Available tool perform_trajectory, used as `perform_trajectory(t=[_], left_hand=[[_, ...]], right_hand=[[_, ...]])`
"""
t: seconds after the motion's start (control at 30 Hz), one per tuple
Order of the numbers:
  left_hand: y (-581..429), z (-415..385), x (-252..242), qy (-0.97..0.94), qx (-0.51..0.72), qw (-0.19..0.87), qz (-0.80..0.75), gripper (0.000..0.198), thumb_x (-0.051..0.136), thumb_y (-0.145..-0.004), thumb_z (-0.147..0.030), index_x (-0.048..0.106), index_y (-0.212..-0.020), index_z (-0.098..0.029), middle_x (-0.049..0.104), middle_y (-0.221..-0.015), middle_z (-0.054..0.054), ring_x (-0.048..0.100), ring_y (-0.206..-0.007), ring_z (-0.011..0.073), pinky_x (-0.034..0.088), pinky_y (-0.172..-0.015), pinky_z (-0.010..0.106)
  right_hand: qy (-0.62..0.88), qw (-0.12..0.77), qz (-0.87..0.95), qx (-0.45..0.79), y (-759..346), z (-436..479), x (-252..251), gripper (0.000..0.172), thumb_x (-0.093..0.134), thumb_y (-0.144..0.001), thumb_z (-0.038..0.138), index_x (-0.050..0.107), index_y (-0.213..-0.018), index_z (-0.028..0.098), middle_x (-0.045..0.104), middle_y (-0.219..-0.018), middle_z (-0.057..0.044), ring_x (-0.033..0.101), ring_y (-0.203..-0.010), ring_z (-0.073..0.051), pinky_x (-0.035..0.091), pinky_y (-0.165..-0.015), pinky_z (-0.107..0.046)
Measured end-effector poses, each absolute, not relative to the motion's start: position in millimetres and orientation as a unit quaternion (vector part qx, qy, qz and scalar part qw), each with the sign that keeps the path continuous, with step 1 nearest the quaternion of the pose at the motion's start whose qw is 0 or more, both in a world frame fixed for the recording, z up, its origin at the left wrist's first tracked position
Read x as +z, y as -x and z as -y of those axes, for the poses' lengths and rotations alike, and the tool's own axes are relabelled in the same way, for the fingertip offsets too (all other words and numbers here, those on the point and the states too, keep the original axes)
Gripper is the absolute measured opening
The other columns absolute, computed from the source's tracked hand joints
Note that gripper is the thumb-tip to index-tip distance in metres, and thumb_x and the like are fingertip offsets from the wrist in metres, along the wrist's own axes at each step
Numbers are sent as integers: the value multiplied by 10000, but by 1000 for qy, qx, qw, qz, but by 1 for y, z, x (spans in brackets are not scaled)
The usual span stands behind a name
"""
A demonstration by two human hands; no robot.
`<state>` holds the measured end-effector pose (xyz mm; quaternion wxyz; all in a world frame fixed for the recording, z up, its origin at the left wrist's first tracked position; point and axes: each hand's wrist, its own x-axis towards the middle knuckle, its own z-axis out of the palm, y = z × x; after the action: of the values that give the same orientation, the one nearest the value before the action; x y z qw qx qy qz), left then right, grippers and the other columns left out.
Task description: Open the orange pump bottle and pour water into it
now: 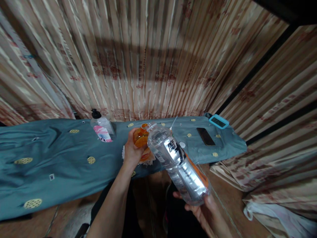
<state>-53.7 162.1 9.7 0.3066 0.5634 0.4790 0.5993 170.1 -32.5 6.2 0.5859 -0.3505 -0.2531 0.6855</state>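
Observation:
My left hand point(132, 147) is wrapped round an orange see-through bottle point(141, 140) with an open mouth. It stands over a whitish cloth point(150, 161) on the covered board. By its base end, my right hand point(203, 211) grips a large clear plastic bottle point(178, 165) with a silver and orange label. This bottle is tilted, its uncapped neck up and to the left, beside the orange bottle's mouth. Whether the two mouths touch I cannot tell. A small white cap point(182, 145) lies just right of the clear bottle, and a thin pale stick or tube point(174, 122) rises behind it.
On the long board with its green pineapple-print cover point(66, 158) stands a clear pump-top bottle point(102, 129) with a pink label, at left. A dark phone point(206, 136) and a blue-framed device point(219, 121) lie at right. Patterned curtains point(148, 66) hang behind; a white bag point(279, 215) is at lower right.

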Motion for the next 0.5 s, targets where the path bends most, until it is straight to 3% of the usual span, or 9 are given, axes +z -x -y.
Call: perform_trajectory(t=[0.5], left_hand=[[52,-162,10,-565,602,289,-484,616,734,-610,-285,503,-1177,-227,669,-1114,42,659,-998,217,523,-908,381]], right_hand=[[380,611,256,645,-160,29,22,343,779,-754,440,720,-1053,283,791,-1041,-67,771,-866,-268,624,-616,-267]])
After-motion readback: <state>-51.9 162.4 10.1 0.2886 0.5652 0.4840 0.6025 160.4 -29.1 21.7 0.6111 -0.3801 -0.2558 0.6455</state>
